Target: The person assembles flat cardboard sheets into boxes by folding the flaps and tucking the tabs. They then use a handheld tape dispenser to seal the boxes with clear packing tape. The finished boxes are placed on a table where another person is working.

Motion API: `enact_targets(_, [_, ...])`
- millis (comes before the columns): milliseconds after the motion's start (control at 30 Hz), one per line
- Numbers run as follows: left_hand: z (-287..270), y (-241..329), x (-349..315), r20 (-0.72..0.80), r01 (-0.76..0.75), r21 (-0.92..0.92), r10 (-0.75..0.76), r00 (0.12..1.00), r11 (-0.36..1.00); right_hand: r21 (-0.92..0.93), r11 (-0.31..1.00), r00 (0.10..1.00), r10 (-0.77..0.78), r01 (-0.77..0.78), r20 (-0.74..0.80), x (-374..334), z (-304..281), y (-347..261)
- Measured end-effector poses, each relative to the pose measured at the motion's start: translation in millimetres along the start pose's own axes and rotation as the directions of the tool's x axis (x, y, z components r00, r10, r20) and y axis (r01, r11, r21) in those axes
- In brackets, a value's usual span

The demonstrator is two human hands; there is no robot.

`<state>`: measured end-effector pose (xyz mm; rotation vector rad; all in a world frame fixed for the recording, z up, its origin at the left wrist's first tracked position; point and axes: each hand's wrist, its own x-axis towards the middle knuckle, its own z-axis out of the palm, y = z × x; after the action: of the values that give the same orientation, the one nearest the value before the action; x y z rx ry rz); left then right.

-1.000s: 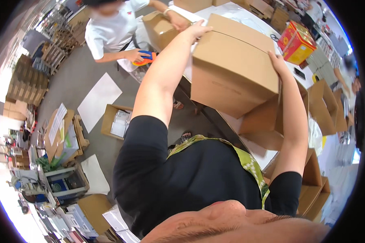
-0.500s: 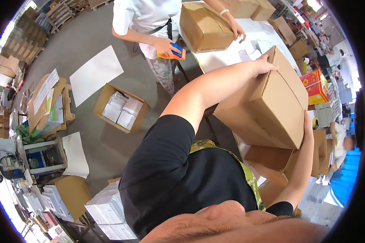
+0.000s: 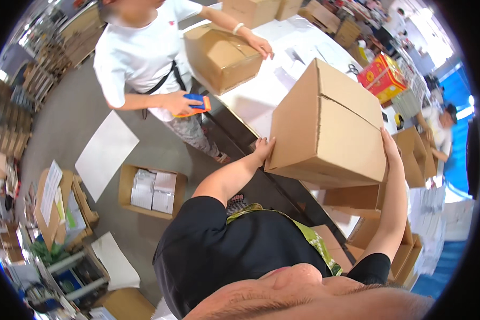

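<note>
Between my two hands is a large brown cardboard box [image 3: 351,128], closed on top with a seam across its flaps, at the edge of the white table [image 3: 245,104]. My left hand [image 3: 263,149] presses on the box's lower left side near a corner. On its right side lies my right hand [image 3: 390,145], its fingers along the upper edge. The box's underside is hidden, so I cannot tell whether it rests on the table or on the open cartons [image 3: 352,200] just below it.
Across the table a person in white [image 3: 144,58] holds a blue and orange tape dispenser [image 3: 197,105] and touches another carton [image 3: 222,58]. A red and yellow box [image 3: 382,78] stands beyond mine. An open carton of white packs [image 3: 178,189] sits on the floor at left.
My left hand has gone from the box's top far edge down to its lower left side. The box has turned and sits more level. The view has shifted too.
</note>
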<state>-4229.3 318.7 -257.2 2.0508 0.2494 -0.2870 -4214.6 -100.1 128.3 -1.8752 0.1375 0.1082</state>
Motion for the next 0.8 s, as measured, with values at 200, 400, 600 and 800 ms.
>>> enact_targets(200, [-92.5,123.9,-100.0,0.481,0.347,-0.707,0.06,0.875,0.616,0.024,0.999,0.975,-0.023,0.028,-0.22,-89.8,13.2,-15.2])
enact_targets(400, [-117.5,197.4,-76.1,0.392,-0.039,-0.771,0.522,0.757,0.635,0.255,0.91,0.939,-0.286,0.329,-0.19,-168.3,-41.6,-63.6])
enact_targets(600, [-107.0,350.4,-197.2,0.442,-0.213,-0.79,0.775,0.452,0.575,0.429,0.746,0.856,-0.382,0.509,-0.349,-248.8,-139.7,1.5])
enact_targets(800, [-35.3,435.7,-257.5,0.301,-0.516,-0.792,0.944,0.135,0.326,0.409,0.645,0.678,-0.238,0.646,-0.696,-414.1,-190.2,69.9])
